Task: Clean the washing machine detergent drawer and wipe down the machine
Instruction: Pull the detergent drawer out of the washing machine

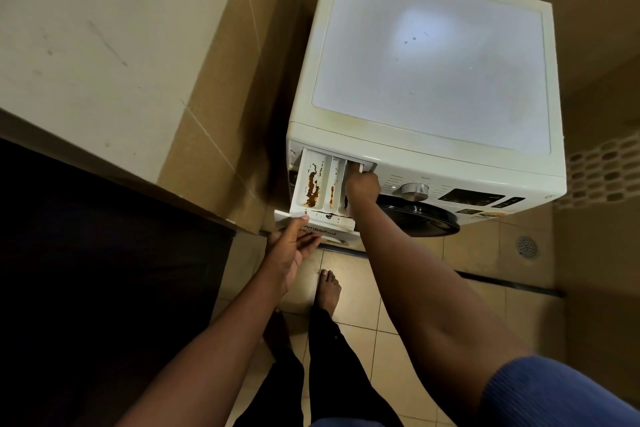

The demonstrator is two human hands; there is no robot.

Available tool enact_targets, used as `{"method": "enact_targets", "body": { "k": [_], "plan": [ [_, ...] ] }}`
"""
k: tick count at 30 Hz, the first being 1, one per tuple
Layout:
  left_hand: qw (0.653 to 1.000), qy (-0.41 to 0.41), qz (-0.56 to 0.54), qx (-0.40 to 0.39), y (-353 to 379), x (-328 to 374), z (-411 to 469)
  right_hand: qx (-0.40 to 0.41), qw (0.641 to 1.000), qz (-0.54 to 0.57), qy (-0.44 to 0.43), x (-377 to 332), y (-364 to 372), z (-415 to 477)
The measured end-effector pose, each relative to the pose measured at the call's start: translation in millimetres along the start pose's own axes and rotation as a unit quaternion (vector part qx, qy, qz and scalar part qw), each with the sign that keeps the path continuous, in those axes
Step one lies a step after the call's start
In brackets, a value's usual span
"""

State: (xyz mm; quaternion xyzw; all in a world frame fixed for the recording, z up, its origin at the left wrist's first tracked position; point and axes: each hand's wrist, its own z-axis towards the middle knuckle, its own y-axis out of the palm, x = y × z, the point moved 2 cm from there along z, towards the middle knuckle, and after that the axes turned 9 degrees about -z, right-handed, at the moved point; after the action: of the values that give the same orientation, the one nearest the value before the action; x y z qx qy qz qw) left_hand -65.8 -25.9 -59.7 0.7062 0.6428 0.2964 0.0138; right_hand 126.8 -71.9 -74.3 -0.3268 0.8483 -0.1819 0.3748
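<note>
A white front-loading washing machine stands against the wall, its flat top dusty with a few dark specks. Its detergent drawer is pulled out at the upper left of the front, with rusty brown stains in its compartments. My left hand grips the drawer's front panel from below, thumb on its top edge. My right hand reaches into the drawer's right compartment, fingers pressed down at the back where the drawer meets the machine; the fingertips are hidden.
A silver dial and dark display sit on the control panel, with the dark round door below. A wall corner and dark doorway lie to the left. My bare feet stand on beige tiles; a floor drain is at the right.
</note>
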Motion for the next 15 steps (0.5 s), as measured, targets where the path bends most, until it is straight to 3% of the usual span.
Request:
{"method": "enact_targets", "body": {
  "k": [10,15],
  "plan": [
    [1.000,0.002,0.009,-0.003,-20.7,-9.7,-17.0,0.017,0.997,0.070,0.020,34.8,7.7,-20.2],
    [1.000,0.014,0.026,0.006,-43.2,-14.4,-28.8,-0.016,0.997,0.078,0.004,57.1,10.0,-40.7]
  ]
}}
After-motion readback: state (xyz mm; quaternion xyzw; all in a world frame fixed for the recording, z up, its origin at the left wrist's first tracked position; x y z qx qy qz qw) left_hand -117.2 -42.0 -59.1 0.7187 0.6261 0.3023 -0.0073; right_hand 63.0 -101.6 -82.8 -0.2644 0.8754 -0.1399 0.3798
